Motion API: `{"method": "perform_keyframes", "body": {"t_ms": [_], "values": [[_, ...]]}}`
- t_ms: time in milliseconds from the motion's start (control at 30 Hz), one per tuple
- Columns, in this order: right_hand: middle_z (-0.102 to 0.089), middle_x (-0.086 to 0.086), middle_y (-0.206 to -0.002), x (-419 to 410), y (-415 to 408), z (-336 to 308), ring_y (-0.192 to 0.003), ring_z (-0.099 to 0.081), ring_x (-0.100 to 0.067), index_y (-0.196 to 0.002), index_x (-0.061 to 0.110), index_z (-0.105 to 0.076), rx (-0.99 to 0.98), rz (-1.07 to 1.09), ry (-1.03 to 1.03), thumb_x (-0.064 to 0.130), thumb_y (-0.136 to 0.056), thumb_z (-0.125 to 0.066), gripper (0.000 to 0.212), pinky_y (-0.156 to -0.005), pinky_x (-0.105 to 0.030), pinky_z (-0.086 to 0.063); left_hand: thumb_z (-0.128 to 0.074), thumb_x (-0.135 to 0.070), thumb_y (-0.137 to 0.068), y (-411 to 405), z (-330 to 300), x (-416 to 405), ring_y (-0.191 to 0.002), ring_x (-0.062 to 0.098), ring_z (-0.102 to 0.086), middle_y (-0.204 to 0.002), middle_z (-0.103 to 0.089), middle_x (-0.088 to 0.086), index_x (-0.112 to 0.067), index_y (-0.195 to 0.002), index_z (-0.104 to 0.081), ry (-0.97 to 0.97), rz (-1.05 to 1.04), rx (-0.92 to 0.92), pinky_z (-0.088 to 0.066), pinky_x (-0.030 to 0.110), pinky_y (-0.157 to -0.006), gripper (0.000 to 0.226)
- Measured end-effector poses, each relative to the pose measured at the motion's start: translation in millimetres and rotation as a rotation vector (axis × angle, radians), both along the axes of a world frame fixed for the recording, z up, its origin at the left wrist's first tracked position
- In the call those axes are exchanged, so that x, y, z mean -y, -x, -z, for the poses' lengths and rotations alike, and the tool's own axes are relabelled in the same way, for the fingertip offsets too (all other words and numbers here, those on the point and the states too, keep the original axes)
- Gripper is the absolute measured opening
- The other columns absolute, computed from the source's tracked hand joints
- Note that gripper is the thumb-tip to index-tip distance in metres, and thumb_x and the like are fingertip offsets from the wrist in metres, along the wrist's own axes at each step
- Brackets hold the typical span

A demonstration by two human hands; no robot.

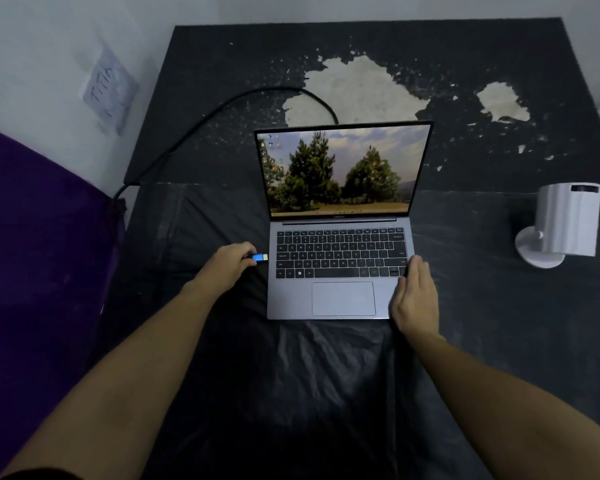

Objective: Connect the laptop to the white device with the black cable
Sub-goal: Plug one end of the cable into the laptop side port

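Note:
An open grey laptop [342, 271] sits in the middle of the dark table, its screen lit with a picture of trees. My left hand [229, 261] grips a cable plug [260, 258] with a blue body and a metal tip, held just off the laptop's left edge. My right hand [414, 296] lies flat on the laptop's right front corner. A black cable [201, 116] runs from the table's left edge in an arc behind the screen. The white device [565, 220], a cylinder on a round foot, stands at the right, apart from both hands.
The dark table top [465, 161] has worn pale patches behind the laptop. Black plastic sheeting [326, 358] covers its near part. A purple cloth [42, 254] lies at the left, below a white wall with a taped paper note [110, 88].

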State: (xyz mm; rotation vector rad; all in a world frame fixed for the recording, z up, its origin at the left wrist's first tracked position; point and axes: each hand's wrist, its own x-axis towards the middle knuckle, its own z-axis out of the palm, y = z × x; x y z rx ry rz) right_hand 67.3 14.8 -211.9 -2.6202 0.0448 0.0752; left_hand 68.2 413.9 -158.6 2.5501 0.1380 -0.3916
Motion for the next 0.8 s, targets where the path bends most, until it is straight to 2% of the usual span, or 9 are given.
{"method": "perform_keyframes", "body": {"t_ms": [200, 433, 567, 700, 800], "values": [[-0.038, -0.023, -0.153, -1.4, 0.5, -1.1, -0.143, -0.032, -0.041, -0.151, -0.003, -0.027, 0.023, 0.003, 0.015, 0.023, -0.102, -0.029, 0.055, -0.117, -0.048, -0.031, -0.062, -0.015, -0.096, -8.6, 6.2, -4.9, -0.094, 0.022, -0.058, -0.105, -0.062, 0.005, -0.015, -0.114, -0.063, -0.012, 0.049, 0.033, -0.049, 0.038, -0.085, 0.017], [-0.039, -0.024, -0.152, -2.6, 0.4, -0.3, -0.142, -0.034, -0.041, -0.151, -0.004, -0.029, 0.025, 0.013, 0.019, 0.023, -0.102, -0.030, 0.056, -0.117, -0.048, -0.031, -0.063, -0.007, -0.095, -13.8, 11.8, -7.3, -0.097, 0.024, -0.056, -0.105, -0.062, 0.008, -0.008, -0.113, -0.064, -0.010, 0.096, 0.131, -0.047, 0.038, -0.089, 0.018], [-0.039, -0.024, -0.153, -3.4, 0.6, -0.4, -0.143, -0.034, -0.040, -0.151, -0.004, -0.030, 0.026, 0.014, 0.027, 0.023, -0.102, -0.029, 0.056, -0.117, -0.047, -0.030, -0.066, 0.000, -0.092, -12.2, 20.1, -4.6, -0.097, 0.020, -0.053, -0.114, -0.053, 0.015, 0.000, -0.114, -0.067, -0.003, 0.053, 0.214, -0.041, 0.029, -0.090, 0.022], [-0.039, -0.023, -0.154, -1.9, -0.2, 0.9, -0.144, -0.033, -0.040, -0.152, -0.003, -0.029, 0.017, 0.016, 0.036, 0.024, -0.102, -0.029, 0.056, -0.117, -0.047, -0.030, -0.068, 0.001, -0.090, -8.1, 22.6, -1.7, -0.095, 0.034, -0.055, -0.103, -0.065, 0.016, 0.000, -0.109, -0.068, -0.061, 0.085, 0.281, -0.047, 0.043, -0.088, 0.019], [-0.040, -0.023, -0.153, -3.2, 0.3, 0.4, -0.143, -0.034, -0.040, -0.151, -0.004, -0.031, 0.023, 0.021, 0.041, 0.022, -0.102, -0.031, 0.056, -0.117, -0.047, -0.031, -0.071, 0.002, -0.087, -6.4, 23.3, 0.1, -0.091, 0.038, -0.055, -0.099, -0.069, 0.016, 0.001, -0.106, -0.070, -0.105, 0.091, 0.323, -0.046, 0.043, -0.085, 0.019]]}}
